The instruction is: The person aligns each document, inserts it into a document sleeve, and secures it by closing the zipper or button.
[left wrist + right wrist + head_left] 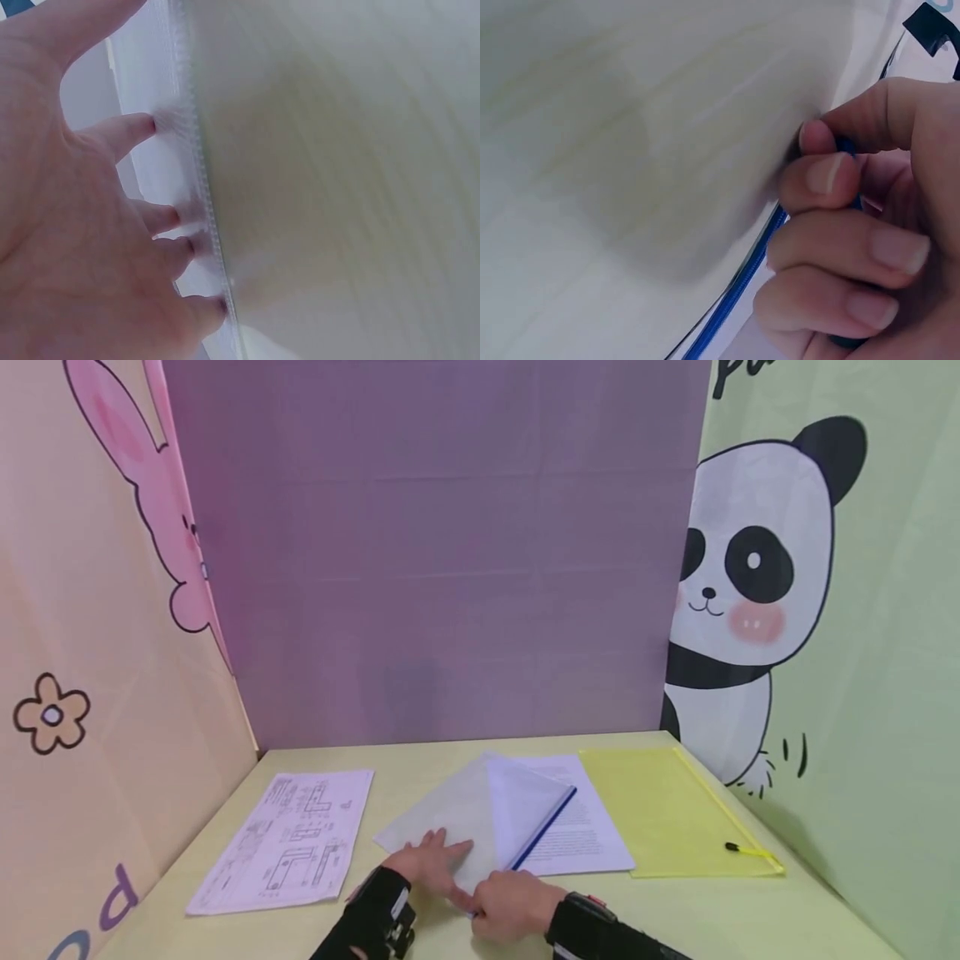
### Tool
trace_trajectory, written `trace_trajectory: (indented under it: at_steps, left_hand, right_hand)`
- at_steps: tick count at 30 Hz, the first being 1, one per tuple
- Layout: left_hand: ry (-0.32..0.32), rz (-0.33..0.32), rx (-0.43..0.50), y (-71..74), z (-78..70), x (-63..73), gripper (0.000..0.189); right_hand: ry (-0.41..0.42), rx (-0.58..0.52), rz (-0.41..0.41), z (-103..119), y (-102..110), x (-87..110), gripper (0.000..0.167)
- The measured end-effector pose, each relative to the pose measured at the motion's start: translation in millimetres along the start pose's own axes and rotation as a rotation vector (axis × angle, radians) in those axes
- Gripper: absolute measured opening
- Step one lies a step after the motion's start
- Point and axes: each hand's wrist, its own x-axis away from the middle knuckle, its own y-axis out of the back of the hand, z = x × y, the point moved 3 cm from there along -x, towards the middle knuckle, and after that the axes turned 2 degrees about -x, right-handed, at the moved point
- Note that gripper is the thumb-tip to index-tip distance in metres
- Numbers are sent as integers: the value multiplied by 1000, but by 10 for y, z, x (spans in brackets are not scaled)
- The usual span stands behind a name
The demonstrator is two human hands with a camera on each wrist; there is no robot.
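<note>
**Right grip (513,906) pinching blue zip pull (845,145), left grip (427,864) spread on translucent folder (442,802)**

Folder: on the worktop (750,920), roughly centred, turned at an angle. Bulk of it lies beyond both grips. Near corner sits right between them.

Right grip: fingers curled, thumb and index together on the pull. Right wrist view shows a bit of blue between the fingertips and a dark end poking out below the lower fingers; rest of the pull is hidden in the fist. Blue zip (545,827) runs from this grip away and to the right, up to the folder's far right corner. Folder body is to the left of the grip.

Left grip: fingers fanned, hand low over the folder's near left part. Left wrist view has the fingertips at a ribbed clear edge, film blurring them; can't tell if they're over or under it. The two grips are side by side, touching or nearly so.

Around: folder's right part overlaps a printed text page (596,839). Yellow folder (645,810) just right of that page, black pull (731,846) at its near right. Drawing sheet (300,843) off to the left, apart from the folder. Purple screen (450,568) behind everything.
</note>
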Motion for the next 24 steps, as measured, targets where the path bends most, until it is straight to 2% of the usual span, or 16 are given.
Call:
trace_trajectory:
  at_steps: [11,18,24]
  left_hand:
    - [-2,-14,-19,-29,24,0,93]
    - [-14,-3,1,-62,46,-9,93]
    - [-14,-1,-2,-57,59,-18,94]
  right_hand:
    - [26,-69,22,-62,17,16,17]
    - [-11,-70,55,-68,43,11,20]
    - [-32,-69,52,-78,66,11,19]
